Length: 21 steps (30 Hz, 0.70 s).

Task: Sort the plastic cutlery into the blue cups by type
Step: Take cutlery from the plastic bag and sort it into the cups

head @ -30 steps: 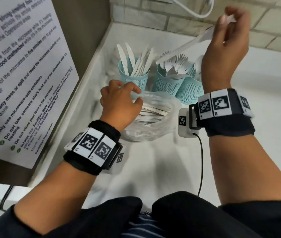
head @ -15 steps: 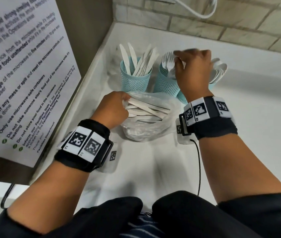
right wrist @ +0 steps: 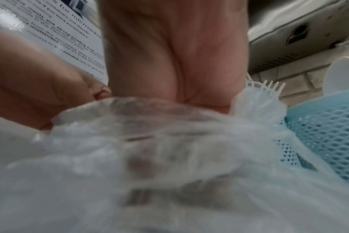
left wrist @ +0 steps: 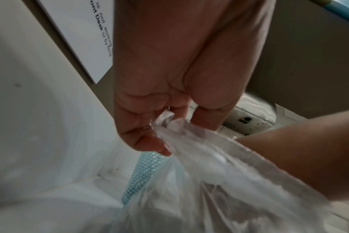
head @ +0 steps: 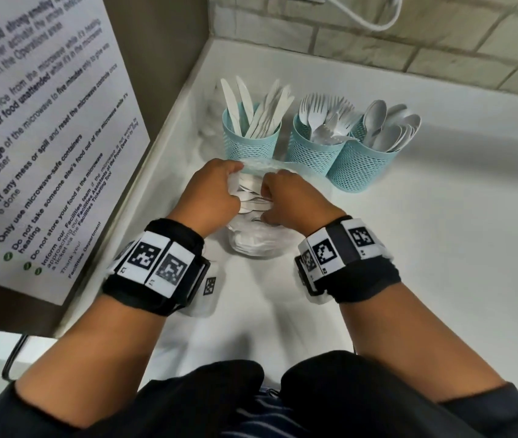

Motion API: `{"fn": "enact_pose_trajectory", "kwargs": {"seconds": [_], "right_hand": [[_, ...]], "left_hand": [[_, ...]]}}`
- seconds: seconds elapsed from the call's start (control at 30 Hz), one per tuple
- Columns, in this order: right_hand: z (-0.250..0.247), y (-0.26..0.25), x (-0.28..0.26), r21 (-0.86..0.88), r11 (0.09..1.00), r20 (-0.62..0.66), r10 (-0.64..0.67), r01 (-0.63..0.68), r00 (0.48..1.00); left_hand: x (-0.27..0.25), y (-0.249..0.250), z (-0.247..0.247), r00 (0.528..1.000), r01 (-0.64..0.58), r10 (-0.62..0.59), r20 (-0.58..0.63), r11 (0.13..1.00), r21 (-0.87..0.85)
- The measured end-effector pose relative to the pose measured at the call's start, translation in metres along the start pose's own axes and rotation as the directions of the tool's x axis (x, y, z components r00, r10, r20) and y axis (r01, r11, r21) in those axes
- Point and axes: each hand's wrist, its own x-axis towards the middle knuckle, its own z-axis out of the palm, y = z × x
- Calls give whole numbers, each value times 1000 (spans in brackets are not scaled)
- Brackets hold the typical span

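Change noted: half a second ago the right hand was up at the middle blue cup among the forks; it is now down at the clear plastic bag, reaching into its mouth.
Meaning for task: judged as one piece delivered and the next pick beginning; the sort is well on but not finished.
Left hand: fingers and thumb pinch the gathered rim of the bag, as the left wrist view shows, holding it open.
Right hand fingers: curled into the bag; whether they have closed on a piece cannot be told, the wrist view being blurred by plastic.
Unsorted cutlery: white pieces lie inside the bag, between the two hands.
Sorted stock: knives in the left blue cup, forks in the middle one, spoons in the right blue cup; the middle and right cups stand touching.
Surface: white counter, the bag standing just before the cups.
Room: a corner with a tiled wall behind, a white cable hanging on it, and a printed microwave notice on the left.
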Motion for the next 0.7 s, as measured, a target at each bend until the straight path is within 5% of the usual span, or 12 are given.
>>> {"fn": "enact_pose_trajectory", "kwargs": {"seconds": [0.7], "right_hand": [[12,11,-6,28,999,-102,-37,40,994]], "left_hand": [[0,-5,-4,1000,-18,18,15,1000,5]]}}
